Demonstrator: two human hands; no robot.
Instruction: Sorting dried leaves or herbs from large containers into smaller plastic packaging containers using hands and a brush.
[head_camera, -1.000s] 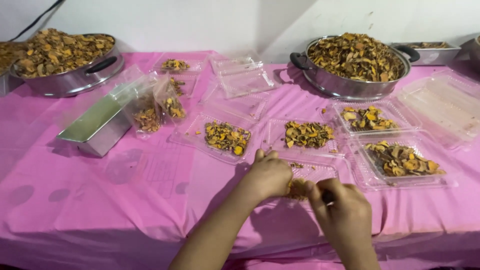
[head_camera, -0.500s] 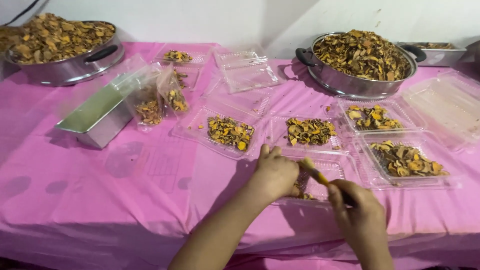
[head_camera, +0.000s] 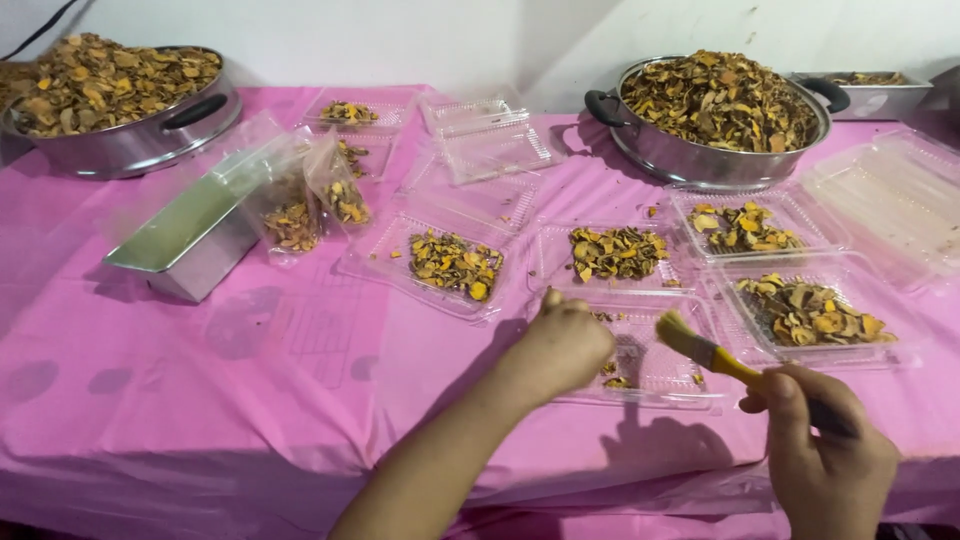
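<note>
Right hand at the table's near edge, right side, fist closed on a brush: yellow handle, bristles up and left over the near tray. Left hand curled, knuckles up, on that tray's left rim; fingers tucked under, cannot tell if it pinches anything. The near tray is clear plastic and has only a few chips in it.

Progress, as a judgement: four trays beyond are already filled, the left tray, mid tray, and two at right. Near tray nearly bare. Spare empty trays sit toward the far edge, more stacked at the right edge. Two big pots at the far corners are heaped, so lots of stock left. Bags lean on a metal tin at left.

Room: pink cloth open along the near-left side. Right side crowded, trays touching or just beside each other; the brush arm has little room between trays and the near edge.
</note>
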